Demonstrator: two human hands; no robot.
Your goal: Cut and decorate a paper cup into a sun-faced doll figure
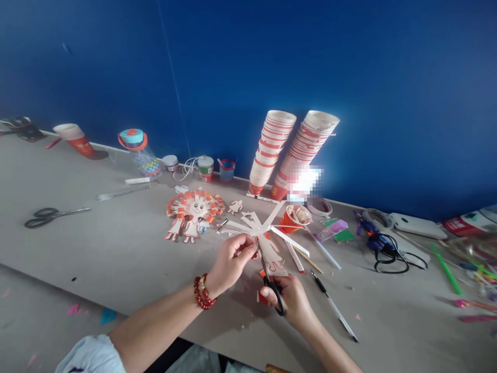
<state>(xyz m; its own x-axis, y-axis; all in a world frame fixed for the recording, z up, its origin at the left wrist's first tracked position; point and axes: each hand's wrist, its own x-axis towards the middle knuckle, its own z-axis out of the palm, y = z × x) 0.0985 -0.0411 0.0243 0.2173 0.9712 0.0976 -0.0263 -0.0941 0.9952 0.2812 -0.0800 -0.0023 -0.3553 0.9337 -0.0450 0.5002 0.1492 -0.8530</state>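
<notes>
Black-handled scissors (274, 292) are in my right hand (293, 303), thumb and fingers through the loops, blades pointing up and away. Between fingertips and thumb, my left hand (236, 259) pinches a paper cup cut into spreading white strips (254, 226). One wide strip (274, 257) bears a red-outlined drawing and lies beside the blades. Whether the blades are cutting into it I cannot tell. Left of my hands, finished-looking paper dolls (196, 210) with orange-and-white curled strips around a smiling face lie on the table. A small paper figure cutout (235, 206) is near them.
Two tall stacks of paper cups (272, 150) lean by the blue wall, with a scrap-filled red cup (295, 220) in front. A pen (334, 305) lies at right, near a coiled black cable (392, 254). Another pair of scissors (44, 216) and a water bottle (140, 153) are at left.
</notes>
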